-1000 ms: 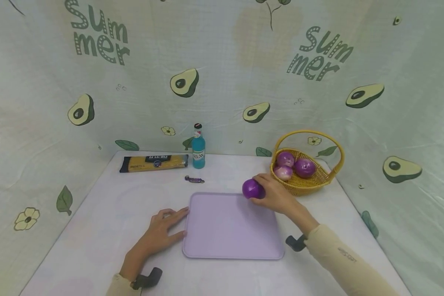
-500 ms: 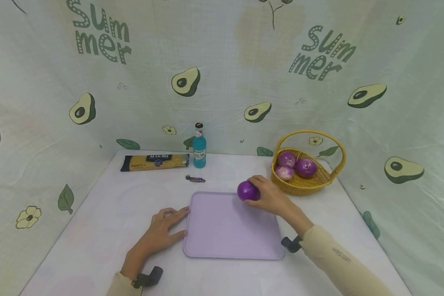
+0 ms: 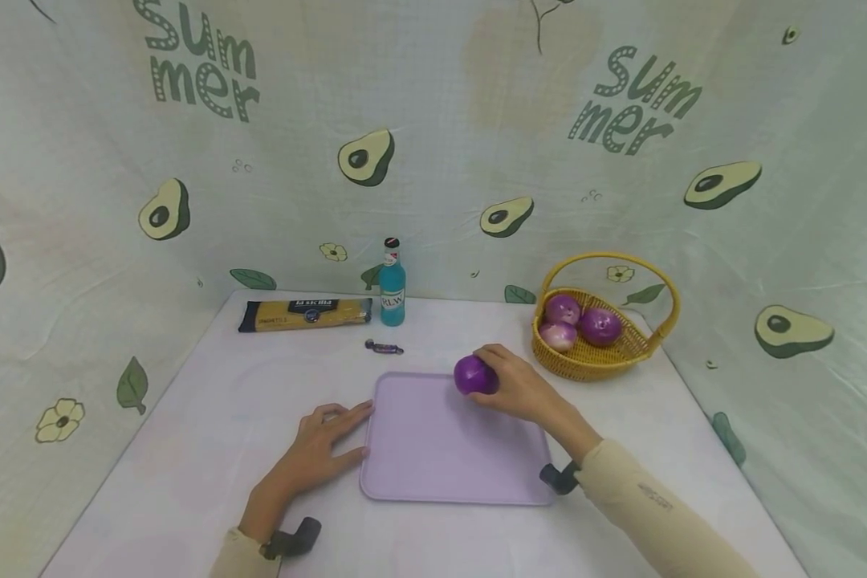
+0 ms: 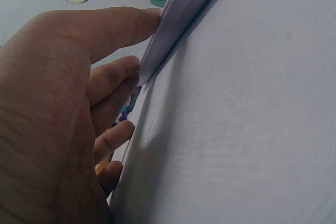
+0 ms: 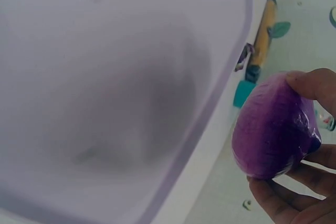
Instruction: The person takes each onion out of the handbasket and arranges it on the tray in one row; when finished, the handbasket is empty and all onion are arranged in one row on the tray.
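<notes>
One purple onion [image 3: 474,375] gripped in the right hand [image 3: 516,389], fingers curled round it, held over the far right corner of the lilac tray [image 3: 441,457] mid-desk. Left hand [image 3: 316,451] flat on the desk [image 3: 188,449], fingers straight, fingertips [image 4: 149,19] touching the tray's left edge. Three more onions [image 3: 581,323] in the yellow basket [image 3: 650,341] near the far right corner. Along the far edge: a spaghetti packet [image 3: 305,314], a blue bottle [image 3: 392,294], with a small wrapped sweet [image 3: 384,348] just in front.
</notes>
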Tool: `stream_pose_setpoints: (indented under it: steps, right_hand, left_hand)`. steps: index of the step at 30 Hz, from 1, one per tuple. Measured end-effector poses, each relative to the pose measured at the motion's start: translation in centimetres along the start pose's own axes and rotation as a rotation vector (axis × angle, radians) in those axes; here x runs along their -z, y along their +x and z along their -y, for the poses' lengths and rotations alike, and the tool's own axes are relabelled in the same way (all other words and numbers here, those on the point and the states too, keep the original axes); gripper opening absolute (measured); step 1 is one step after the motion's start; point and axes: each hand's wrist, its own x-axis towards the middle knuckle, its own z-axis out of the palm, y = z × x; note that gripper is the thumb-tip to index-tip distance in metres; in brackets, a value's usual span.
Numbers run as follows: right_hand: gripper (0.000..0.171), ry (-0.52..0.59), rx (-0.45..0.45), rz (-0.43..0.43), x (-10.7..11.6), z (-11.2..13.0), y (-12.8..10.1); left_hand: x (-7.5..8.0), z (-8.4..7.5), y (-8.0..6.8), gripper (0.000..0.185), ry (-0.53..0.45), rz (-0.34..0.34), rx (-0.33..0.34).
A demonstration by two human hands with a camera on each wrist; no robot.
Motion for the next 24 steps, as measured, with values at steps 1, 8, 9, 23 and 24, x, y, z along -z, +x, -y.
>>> stream_pose_setpoints:
  steps: [1,8,9,23,24]
  right_hand:
    - [0.073,0.003,0.001,0.0,-0.1,0.0,0.0]
    - [0.072,0.016,0.032,0.001,-0.6,0.6,0.4]
    - [0.072,0.018,0.036,0.001,-0.6,0.7,0.5]
    - [0.07,0.029,0.024,0.047,-1.9,2.5,1.6]
    - [0.07,0.033,0.029,0.046,-2.0,2.6,1.7]
  left_hand:
    - [0.0,0.0,0.0,0.069,-0.001,0.001,0.002]
    - [0.0,0.0,0.0,0.069,0.004,0.013,0.019]
    - [-0.1,0.1,0.0,0.069,0.005,0.014,0.019]
    - [-0.2,0.4,0.2,0.069,0.012,0.007,0.013]
    - [-0.2,0.3,0.1,0.069,0.008,0.006,0.014]
